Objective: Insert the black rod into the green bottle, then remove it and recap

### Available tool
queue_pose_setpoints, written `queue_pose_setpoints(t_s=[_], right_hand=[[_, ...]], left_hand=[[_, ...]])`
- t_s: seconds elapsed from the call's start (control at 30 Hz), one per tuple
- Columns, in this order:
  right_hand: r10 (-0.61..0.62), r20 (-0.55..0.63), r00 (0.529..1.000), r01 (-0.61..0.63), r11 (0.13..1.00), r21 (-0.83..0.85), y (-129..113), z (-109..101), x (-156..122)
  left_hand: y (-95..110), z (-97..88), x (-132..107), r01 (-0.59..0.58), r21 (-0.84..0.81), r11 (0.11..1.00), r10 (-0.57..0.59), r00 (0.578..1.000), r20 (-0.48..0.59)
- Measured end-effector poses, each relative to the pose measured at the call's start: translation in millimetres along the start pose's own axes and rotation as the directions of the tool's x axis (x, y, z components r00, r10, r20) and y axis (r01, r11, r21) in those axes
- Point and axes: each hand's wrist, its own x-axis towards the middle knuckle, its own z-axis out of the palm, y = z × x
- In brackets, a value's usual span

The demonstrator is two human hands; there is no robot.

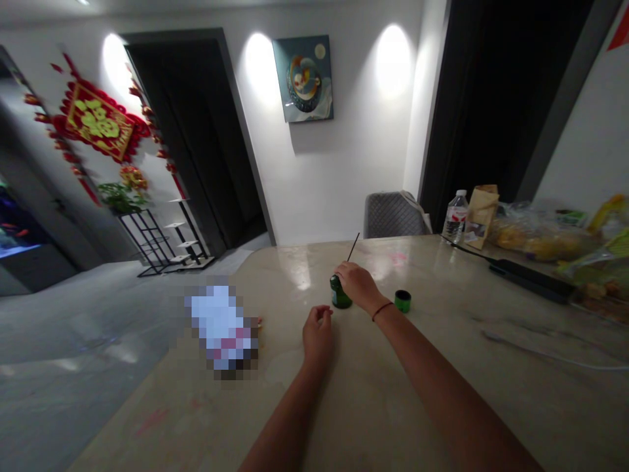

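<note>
A small green glass bottle [340, 295] with a pale label stands upright on the table. My right hand [358, 285], a thin dark red band on its wrist, is closed at the bottle's top and hides the mouth. From its fingers a thin dark stick [353, 247] points up and slightly right; its lower end is hidden. Just left of and nearer than the bottle, my left hand [318, 328] rests on the table, fingers loosely curled with nothing visible in them. Right of the bottle lies a short green cylindrical cap [403, 301], apart from both hands.
A pixelated pale object [221, 324] is at the table's left edge. On the right are a water bottle [455, 217], a brown paper bag [481, 216], plastic bags of food [545, 233], a black device [533, 280] and a white cable [555, 357]. A grey chair [396, 215] stands behind the table [373, 406].
</note>
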Motion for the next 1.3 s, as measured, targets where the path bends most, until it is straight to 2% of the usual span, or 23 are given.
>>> queue_pose_setpoints(t_s=[0.37, 0.5, 0.63, 0.73, 0.87, 0.97, 1.07, 1.2, 1.3], right_hand=[[0.014, 0.068, 0.998, -0.012, 1.000, -0.020, -0.9, -4.2, -0.6], [0.028, 0.038, 0.999, -0.031, 0.995, 0.093, -0.2, -6.4, -0.6], [0.051, -0.061, 0.997, -0.034, 0.964, 0.263, 3.0, -14.9, 2.3], [0.120, -0.101, 0.988, -0.071, 0.916, 0.395, 10.6, -24.5, 3.8], [0.228, -0.083, 0.970, -0.156, 0.850, 0.503, 27.6, -30.8, 2.6], [0.288, -0.047, 0.957, -0.226, 0.833, 0.506, 38.0, -23.2, 0.2], [0.351, 0.006, 0.936, -0.305, 0.806, 0.507, 41.0, -4.5, -3.6], [0.331, 0.171, 0.928, -0.364, 0.706, 0.608, 32.3, 25.7, -10.3], [0.370, 0.186, 0.910, -0.400, 0.668, 0.628, 21.9, 42.3, -13.6]], left_hand=[[1.2, 0.0, -0.4, 0.002, 0.013, 1.000, -0.002, 1.000, 0.000], [2.2, 0.0, -0.4, -0.004, 0.007, 1.000, 0.004, 1.000, 0.002], [2.4, -0.3, -0.4, -0.003, 0.011, 1.000, 0.003, 1.000, 0.001], [1.2, -0.4, 0.0, -0.005, 0.027, 1.000, 0.005, 1.000, 0.001], [-0.9, -0.7, 1.2, -0.010, 0.056, 0.998, 0.010, 1.000, -0.002], [-2.1, -0.7, 1.9, -0.019, 0.056, 0.998, 0.020, 1.000, -0.003], [-2.7, -0.5, 2.0, -0.016, 0.052, 0.998, 0.017, 1.000, -0.010], [-1.8, -0.6, 1.4, -0.026, 0.043, 0.999, 0.027, 1.000, -0.015], [-0.4, -1.6, 0.7, -0.030, 0.040, 0.999, 0.031, 0.999, -0.022]])
